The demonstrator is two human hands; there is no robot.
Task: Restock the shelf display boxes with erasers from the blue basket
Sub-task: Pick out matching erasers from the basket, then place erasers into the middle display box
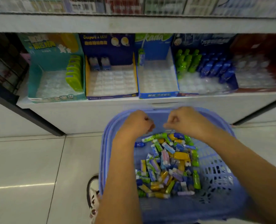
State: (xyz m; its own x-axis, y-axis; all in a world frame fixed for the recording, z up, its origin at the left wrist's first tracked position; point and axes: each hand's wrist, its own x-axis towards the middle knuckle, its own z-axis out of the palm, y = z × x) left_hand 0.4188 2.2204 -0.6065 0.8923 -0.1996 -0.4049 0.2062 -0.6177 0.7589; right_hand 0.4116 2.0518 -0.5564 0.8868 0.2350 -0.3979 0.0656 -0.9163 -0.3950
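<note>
The blue basket (105, 159) sits on the tiled floor just below the shelf (85, 103). The erasers (168, 164) lie in a mixed heap across its middle. Both hands hover over the basket's far end, above the heap and not in it. The left grip (137, 125) and the right grip (182, 122) each have the fingers curled in, but motion blur hides whether either is clamped on an eraser or closed on nothing, so that cannot be told. On the shelf, the dark blue box (111, 96) and the light blue box (158, 94) are nearly bare. The teal box (32, 81) has one row of green pieces along its right wall.

The likely trouble is sorting: the heap mixes many colours and shapes, so a handful taken blind could land in the wrong box. The clear trays inside the boxes look moulded into small pockets, so a piece dropped rather than placed may lie askew or tip the few standing at the back
</note>
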